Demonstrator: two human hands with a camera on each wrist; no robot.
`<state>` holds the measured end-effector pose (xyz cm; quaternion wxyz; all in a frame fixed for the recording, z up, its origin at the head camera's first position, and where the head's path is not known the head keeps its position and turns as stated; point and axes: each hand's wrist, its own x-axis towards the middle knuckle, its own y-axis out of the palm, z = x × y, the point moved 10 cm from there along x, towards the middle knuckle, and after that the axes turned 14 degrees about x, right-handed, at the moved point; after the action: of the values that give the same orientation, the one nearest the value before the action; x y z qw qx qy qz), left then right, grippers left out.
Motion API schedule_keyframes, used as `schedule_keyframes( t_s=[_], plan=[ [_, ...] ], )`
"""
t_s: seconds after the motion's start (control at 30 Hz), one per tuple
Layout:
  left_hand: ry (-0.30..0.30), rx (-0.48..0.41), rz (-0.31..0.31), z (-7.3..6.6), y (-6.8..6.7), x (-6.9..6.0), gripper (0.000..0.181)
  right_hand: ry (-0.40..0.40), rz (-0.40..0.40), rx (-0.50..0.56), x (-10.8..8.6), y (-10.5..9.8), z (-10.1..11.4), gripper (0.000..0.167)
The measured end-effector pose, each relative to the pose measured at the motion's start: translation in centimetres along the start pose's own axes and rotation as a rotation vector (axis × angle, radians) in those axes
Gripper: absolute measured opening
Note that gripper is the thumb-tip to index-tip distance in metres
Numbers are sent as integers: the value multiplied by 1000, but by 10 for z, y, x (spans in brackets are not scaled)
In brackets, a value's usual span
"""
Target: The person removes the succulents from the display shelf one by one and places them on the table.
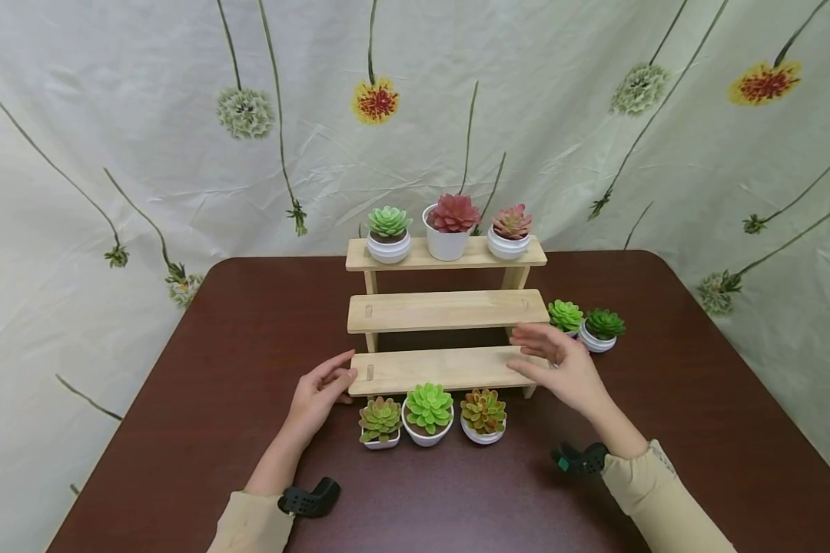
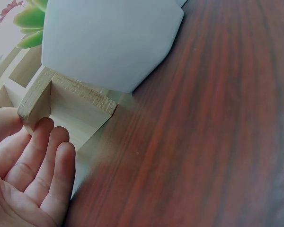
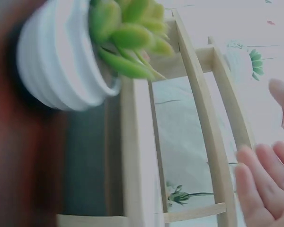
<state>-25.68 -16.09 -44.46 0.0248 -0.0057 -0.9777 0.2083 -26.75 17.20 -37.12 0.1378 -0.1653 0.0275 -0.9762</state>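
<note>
A three-tier wooden plant stand [image 1: 449, 311] stands on the table. My left hand [image 1: 323, 388] is at the left end of its lowest step; in the left wrist view, the thumb and fingers of that hand [image 2: 31, 165] pinch the board's corner [image 2: 38, 97]. Over the right end of the lowest step hovers my right hand [image 1: 560, 365], fingers loosely bent and apart, with nothing in it. Right in front of the stand sit a square-potted succulent [image 1: 380, 421], a bright green succulent [image 1: 428, 411] and an orange-green succulent [image 1: 483, 415], all in white pots.
On the top step are a pale green succulent [image 1: 389, 230], a red succulent [image 1: 449, 223] and a pink succulent [image 1: 509, 230]. Two green succulents [image 1: 600, 329] stand by the stand's right side. A flower-printed cloth [image 1: 180, 115] hangs behind the dark table [image 1: 249, 330].
</note>
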Motion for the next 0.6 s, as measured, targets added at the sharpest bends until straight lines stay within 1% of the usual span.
schedule_keyframes(
  t_s=[0.17, 0.33, 0.43, 0.6],
  plan=[
    [6, -3, 4, -1, 0, 0, 40, -59, -140, -49, 20, -19, 15, 49],
    [10, -5, 5, -1, 0, 0, 40, -95, -249, -86, 40, -33, 30, 51],
    [10, -7, 3, -1, 0, 0, 40, -94, -282, -97, 52, -37, 39, 54],
    [2, -9, 1, 0, 0, 0, 40, -84, -312, -109, 65, -33, 62, 57]
  ],
)
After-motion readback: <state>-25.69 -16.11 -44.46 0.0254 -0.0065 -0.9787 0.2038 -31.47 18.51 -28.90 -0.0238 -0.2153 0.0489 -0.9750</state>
